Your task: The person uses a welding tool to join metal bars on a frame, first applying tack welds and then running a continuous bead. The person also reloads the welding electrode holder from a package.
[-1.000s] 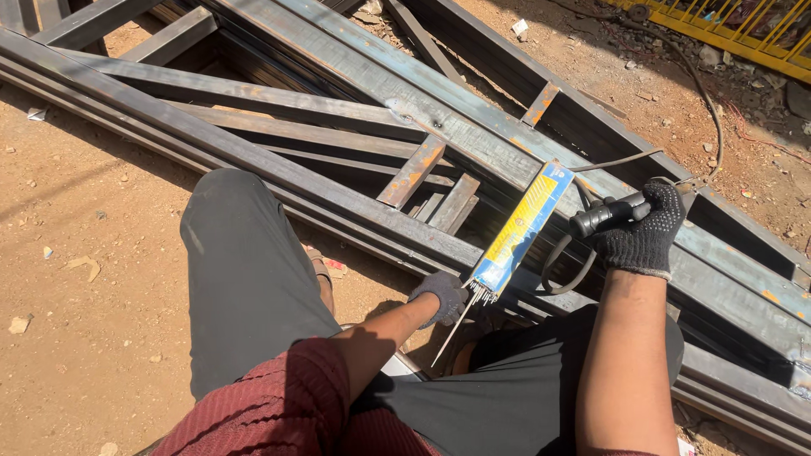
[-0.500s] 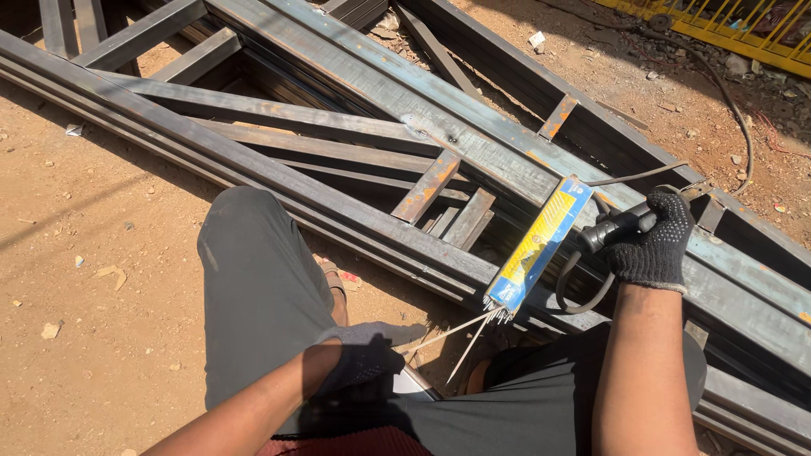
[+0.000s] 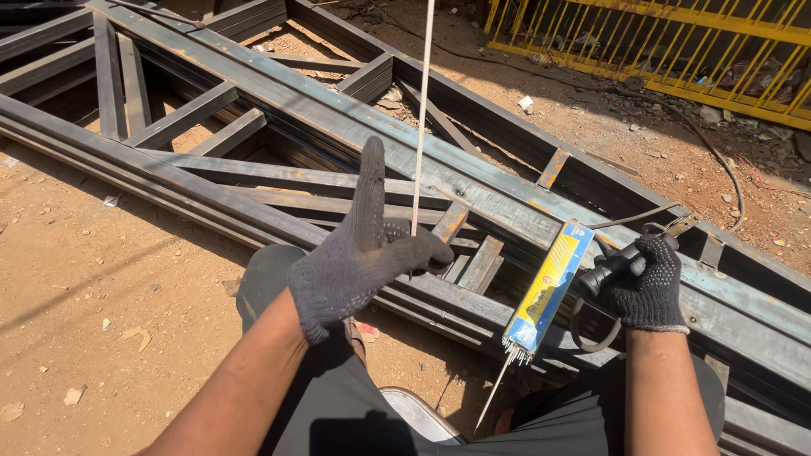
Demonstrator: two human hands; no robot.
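From the head camera, my left hand (image 3: 359, 262) sits mid-frame in a grey glove, thumb and fingers pinched on a thin welding rod (image 3: 421, 110) — its long axis runs straight up to the top edge. Right of centre, my right hand (image 3: 644, 283) is closed around a black holder (image 3: 610, 270), beside the yellow-and-blue rod packet (image 3: 547, 287) on the steel frame (image 3: 338, 127) — the left is nearer the rod.

Reddish dirt ground (image 3: 101, 279) carries a welded steel frame (image 3: 321, 127), scattered stones and a cable (image 3: 718, 156).
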